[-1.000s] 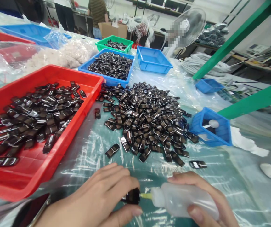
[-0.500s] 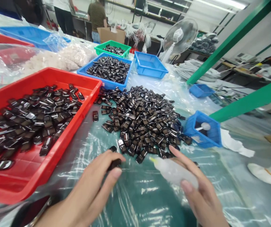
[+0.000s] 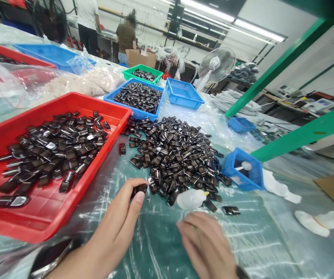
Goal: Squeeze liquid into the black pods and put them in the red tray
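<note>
My left hand (image 3: pixel 123 217) pinches a small glossy black car-shaped piece (image 3: pixel 140 189) between thumb and fingers, just in front of a big heap of similar black pieces (image 3: pixel 181 151). A translucent white squeeze bottle (image 3: pixel 191 198) with a yellow tip lies at the heap's near edge, its tip turned to the right. Just below the bottle is my right hand (image 3: pixel 206 242), blurred, back upward and fingers bent leftward; it looks apart from the bottle, and whether anything is under the fingers is hidden. One loose black piece (image 3: pixel 231 210) lies to the right.
Left stands a red tray (image 3: pixel 97 164) partly filled with black pieces. Behind the heap are a filled blue tray (image 3: pixel 108 99), a green tray (image 3: pixel 125 73) and a blue tray (image 3: pixel 181 101). A small blue bin (image 3: pixel 255 174) holds a white spoon-like item. Green posts (image 3: pixel 300 133) slant at right.
The squeeze bottle has left my right hand's grasp and lies by the heap, tip swung from left to right. My right hand has moved left and down. The left still holds its piece.
</note>
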`<control>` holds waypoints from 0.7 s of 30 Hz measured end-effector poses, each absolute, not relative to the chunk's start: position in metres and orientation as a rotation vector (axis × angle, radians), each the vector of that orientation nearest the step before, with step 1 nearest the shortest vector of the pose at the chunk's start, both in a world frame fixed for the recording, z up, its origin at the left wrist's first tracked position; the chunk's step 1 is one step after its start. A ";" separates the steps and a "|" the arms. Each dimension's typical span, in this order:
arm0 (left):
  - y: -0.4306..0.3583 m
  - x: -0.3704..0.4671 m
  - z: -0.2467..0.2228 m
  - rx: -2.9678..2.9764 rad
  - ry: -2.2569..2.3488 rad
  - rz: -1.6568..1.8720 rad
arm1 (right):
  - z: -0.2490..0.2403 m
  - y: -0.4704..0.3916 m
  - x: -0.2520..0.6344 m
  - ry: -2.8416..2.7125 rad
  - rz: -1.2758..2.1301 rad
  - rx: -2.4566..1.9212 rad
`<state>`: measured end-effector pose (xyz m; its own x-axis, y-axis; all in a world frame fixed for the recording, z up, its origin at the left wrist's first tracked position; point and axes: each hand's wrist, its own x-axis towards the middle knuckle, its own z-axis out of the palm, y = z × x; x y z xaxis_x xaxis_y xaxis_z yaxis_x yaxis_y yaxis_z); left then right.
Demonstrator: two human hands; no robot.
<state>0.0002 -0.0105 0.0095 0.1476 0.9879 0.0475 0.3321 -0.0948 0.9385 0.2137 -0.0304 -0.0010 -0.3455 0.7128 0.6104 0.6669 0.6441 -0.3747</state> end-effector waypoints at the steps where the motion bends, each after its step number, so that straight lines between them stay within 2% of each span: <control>1: -0.010 -0.001 0.007 1.621 1.281 0.991 | 0.000 -0.027 0.204 -2.159 0.064 -1.045; 5: -0.011 -0.002 0.002 1.697 1.255 1.042 | -0.005 -0.001 0.170 -2.369 0.049 -0.963; 10: -0.013 0.001 0.006 1.750 1.221 1.111 | -0.013 0.017 0.162 -2.365 0.231 -0.978; 16: -0.012 -0.001 0.004 1.882 1.116 1.123 | 0.011 0.007 0.170 -1.966 0.700 -1.070; 21: -0.010 -0.002 0.000 2.044 1.011 1.118 | 0.036 -0.002 0.180 -1.504 1.325 -1.096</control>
<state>-0.0016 -0.0098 -0.0001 0.3572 0.8337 0.4210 0.3356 -0.5352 0.7752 0.1803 -0.0020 0.0357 -0.2738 0.9611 0.0369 0.0842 0.0621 -0.9945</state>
